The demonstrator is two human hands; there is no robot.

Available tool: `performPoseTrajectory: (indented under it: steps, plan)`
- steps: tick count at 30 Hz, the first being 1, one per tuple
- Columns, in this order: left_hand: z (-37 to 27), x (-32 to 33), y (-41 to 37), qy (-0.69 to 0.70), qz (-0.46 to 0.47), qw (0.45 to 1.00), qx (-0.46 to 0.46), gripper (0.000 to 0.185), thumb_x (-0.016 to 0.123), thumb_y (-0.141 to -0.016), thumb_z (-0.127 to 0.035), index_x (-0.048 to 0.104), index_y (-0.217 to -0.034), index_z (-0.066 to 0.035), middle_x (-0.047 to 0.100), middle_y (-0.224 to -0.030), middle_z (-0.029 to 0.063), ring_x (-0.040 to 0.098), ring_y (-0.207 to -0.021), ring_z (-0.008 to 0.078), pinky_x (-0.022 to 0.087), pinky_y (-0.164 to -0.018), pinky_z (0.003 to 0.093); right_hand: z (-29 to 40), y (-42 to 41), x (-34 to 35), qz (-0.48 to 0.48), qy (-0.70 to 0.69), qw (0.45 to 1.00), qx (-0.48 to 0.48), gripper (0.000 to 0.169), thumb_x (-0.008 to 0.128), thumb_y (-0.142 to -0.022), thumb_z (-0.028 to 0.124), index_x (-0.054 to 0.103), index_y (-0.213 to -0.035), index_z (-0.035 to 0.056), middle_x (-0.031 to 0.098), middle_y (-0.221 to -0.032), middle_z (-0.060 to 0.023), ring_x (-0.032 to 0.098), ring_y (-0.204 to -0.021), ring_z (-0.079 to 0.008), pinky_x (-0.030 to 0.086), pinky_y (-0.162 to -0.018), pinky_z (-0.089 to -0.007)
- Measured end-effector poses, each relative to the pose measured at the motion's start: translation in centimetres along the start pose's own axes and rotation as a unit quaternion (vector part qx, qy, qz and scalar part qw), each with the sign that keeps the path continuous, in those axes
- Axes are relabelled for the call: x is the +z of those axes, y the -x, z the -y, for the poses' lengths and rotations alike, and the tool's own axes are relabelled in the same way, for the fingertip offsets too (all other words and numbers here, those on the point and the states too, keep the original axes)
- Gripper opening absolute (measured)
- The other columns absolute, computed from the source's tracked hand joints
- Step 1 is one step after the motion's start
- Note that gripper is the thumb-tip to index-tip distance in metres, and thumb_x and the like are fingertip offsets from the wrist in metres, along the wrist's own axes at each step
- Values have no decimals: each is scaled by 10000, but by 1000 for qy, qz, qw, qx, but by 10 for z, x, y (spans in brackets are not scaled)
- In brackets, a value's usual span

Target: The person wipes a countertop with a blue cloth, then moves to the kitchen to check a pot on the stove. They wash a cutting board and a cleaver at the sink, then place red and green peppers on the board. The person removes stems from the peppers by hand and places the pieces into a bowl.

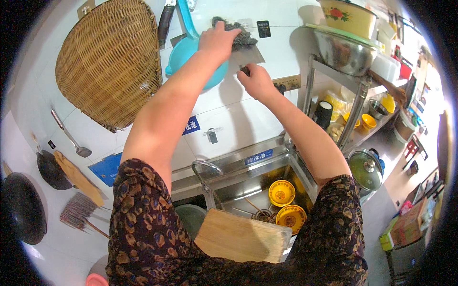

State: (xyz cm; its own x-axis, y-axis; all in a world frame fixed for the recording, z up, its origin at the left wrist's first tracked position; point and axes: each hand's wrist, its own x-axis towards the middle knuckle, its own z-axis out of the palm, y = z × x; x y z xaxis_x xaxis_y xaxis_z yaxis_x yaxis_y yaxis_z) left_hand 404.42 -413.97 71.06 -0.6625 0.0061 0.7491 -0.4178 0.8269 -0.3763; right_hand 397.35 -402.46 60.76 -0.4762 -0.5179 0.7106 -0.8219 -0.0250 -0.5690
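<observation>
Both my arms reach up to the tiled wall above the sink. My left hand [219, 40] is at a dark, fuzzy scouring pad or clump [244, 38] by the wall, fingers spread over its left part. My right hand [256, 80] is closed around the short dark handle of a flat metal blade, perhaps a cleaver [250, 56], whose upper part the clump covers. A turquoise plastic ladle [214, 79] hangs behind my left forearm. Left of it are a black-handled knife [166, 19] and a large woven bamboo basket [107, 64].
Below is a steel sink [236, 189] with a curved faucet [205, 164], yellow bowls [281, 193] and a wooden board [243, 237] across its near side. A steel rack [352, 111] with basins stands right. Pans [25, 207], a spatula [83, 151] and a brush [78, 211] hang left.
</observation>
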Motion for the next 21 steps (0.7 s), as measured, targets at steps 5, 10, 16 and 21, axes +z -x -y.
performPoseTrajectory:
  steps: [5, 10, 16, 21]
  plan:
    - [22, 8, -36, 38, -117, 992, -13, 317, 486, -840, -158, 627, -1118, -214, 629, -934, 169, 608, -846, 361, 483, -759, 455, -3, -10, -14, -60, 94, 992, -61, 276, 548, -788, 235, 563, -826, -37, 607, -758, -230, 593, -754, -399, 470, -696, -472]
    - [26, -9, -60, 145, -259, 949, -109, 224, 533, -820, -161, 666, -984, -89, 640, -905, 181, 605, -864, 348, 474, -757, 429, -7, -17, -34, -130, 122, 983, -52, 266, 542, -809, 246, 553, -828, -18, 609, -767, -225, 595, -753, -394, 473, -685, -478]
    - [7, -12, -50, 134, -306, 943, -11, 158, 536, -820, -100, 639, -917, -29, 627, -885, 178, 584, -849, 351, 456, -766, 430, -30, 68, -70, -72, 85, 993, 24, 296, 560, -823, 271, 544, -890, -17, 616, -782, -225, 595, -765, -404, 475, -690, -475]
    - [9, 4, -43, 214, -217, 940, -155, 137, 575, -799, -124, 626, -888, -34, 623, -896, 186, 584, -849, 350, 460, -758, 422, -52, 189, -88, -35, -5, 995, 89, 285, 592, -824, 220, 562, -967, -24, 597, -713, -233, 601, -629, -363, 470, -584, -413]
